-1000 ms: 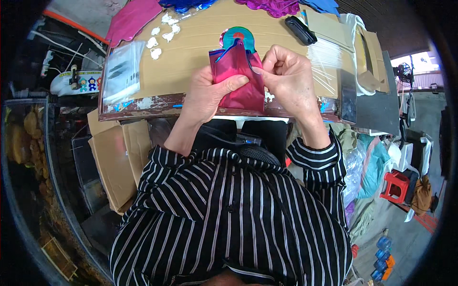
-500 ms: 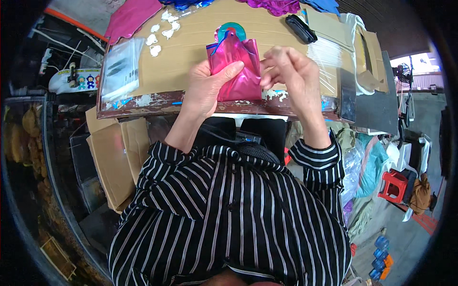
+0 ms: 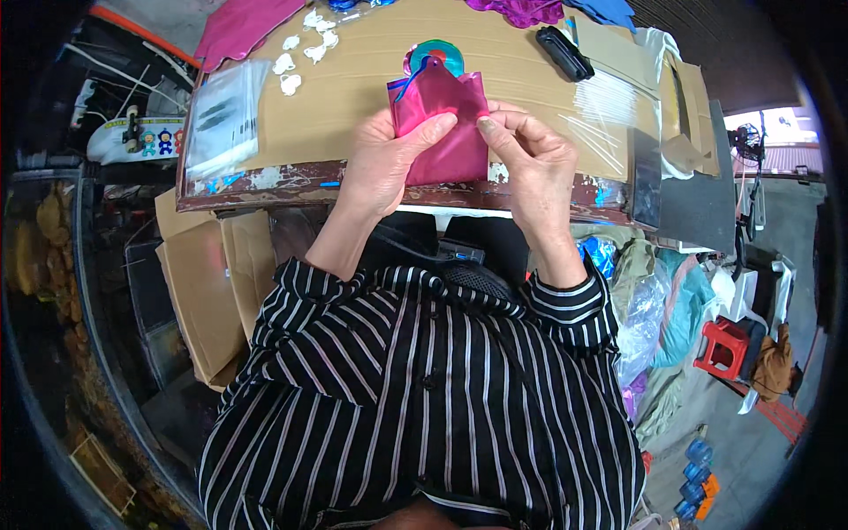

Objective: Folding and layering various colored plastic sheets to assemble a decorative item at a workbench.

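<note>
A shiny pink foil piece (image 3: 442,150), folded flat and looking like an uninflated balloon, is held over the near edge of the table. My left hand (image 3: 378,163) grips its left side, thumb pressed across the front and fingers hidden behind. At the right edge of the foil, my right hand (image 3: 534,159) pinches with thumb and forefinger, the other fingers curled. A round teal-and-red piece (image 3: 448,57) shows just beyond the top of the foil. Blue edging runs along the foil's upper left corner.
Clear plastic bags (image 3: 225,115) lie at the table's left, beside small white pieces (image 3: 290,84). White sticks (image 3: 605,110) and a black case (image 3: 564,55) are at the right. Cardboard (image 3: 353,62) covers the tabletop. More pink foil (image 3: 238,31) is at the far left.
My right hand has moved left and closed on the foil's right edge, where it hovered just beside it before. My left hand keeps its grip.
</note>
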Action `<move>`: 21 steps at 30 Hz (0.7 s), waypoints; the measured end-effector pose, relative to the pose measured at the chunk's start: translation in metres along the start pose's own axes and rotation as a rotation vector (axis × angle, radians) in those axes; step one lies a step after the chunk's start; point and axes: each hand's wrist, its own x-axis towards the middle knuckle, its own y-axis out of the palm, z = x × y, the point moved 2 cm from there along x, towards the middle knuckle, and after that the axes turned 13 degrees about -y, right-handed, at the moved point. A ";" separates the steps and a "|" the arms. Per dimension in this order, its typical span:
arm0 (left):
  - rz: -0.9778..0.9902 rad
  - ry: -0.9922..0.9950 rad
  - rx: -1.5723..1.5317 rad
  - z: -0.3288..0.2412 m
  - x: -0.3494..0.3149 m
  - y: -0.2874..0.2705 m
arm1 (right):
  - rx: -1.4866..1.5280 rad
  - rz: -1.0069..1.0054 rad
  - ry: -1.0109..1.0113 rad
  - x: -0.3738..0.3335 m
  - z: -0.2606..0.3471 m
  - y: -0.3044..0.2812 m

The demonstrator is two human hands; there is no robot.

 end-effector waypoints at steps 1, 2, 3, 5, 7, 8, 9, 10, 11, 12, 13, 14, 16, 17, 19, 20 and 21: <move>0.005 0.004 0.004 0.000 -0.001 0.000 | 0.040 -0.006 -0.014 -0.001 -0.001 0.000; 0.011 0.007 0.009 0.000 -0.001 0.000 | 0.039 -0.006 -0.014 -0.001 -0.001 0.001; 0.011 0.007 0.008 0.000 -0.001 -0.001 | 0.058 0.001 -0.024 -0.001 -0.001 0.003; 0.008 0.015 0.030 -0.001 -0.002 -0.002 | 0.096 0.015 -0.044 -0.001 0.000 0.004; 0.006 0.018 0.040 -0.001 -0.003 -0.002 | 0.093 0.025 -0.052 -0.001 -0.001 0.005; -0.004 0.024 0.054 -0.001 -0.004 -0.001 | 0.092 0.034 -0.062 -0.001 -0.001 0.005; -0.013 0.029 0.067 -0.002 -0.004 -0.001 | 0.090 0.044 -0.071 -0.001 -0.001 0.005; -0.023 0.034 0.081 -0.002 -0.004 -0.001 | 0.089 0.043 -0.070 -0.001 -0.001 0.005; -0.022 0.033 0.080 -0.002 -0.004 0.000 | 0.094 0.045 -0.073 -0.001 -0.002 0.006; -0.032 0.026 0.066 -0.002 -0.004 -0.001 | 0.100 0.048 -0.076 -0.001 -0.002 0.008; -0.041 0.020 0.052 -0.002 -0.004 -0.002 | 0.105 0.051 -0.080 -0.001 -0.001 0.009; -0.051 0.013 0.038 -0.002 -0.004 -0.003 | 0.105 0.049 -0.079 0.000 0.001 0.009; -0.042 0.008 0.050 -0.001 -0.003 -0.005 | -0.216 0.097 -0.200 0.003 0.010 0.008; -0.035 0.005 0.062 -0.002 -0.003 -0.005 | -0.375 0.122 -0.259 0.004 0.013 0.009; -0.029 0.002 0.074 -0.001 -0.003 -0.005 | -0.309 0.116 -0.199 0.005 0.006 0.007; -0.027 0.003 0.079 0.000 -0.004 -0.004 | -0.243 0.111 -0.138 0.006 0.002 0.006; -0.024 0.005 0.084 0.001 -0.004 -0.004 | -0.177 0.106 -0.078 0.007 -0.001 0.006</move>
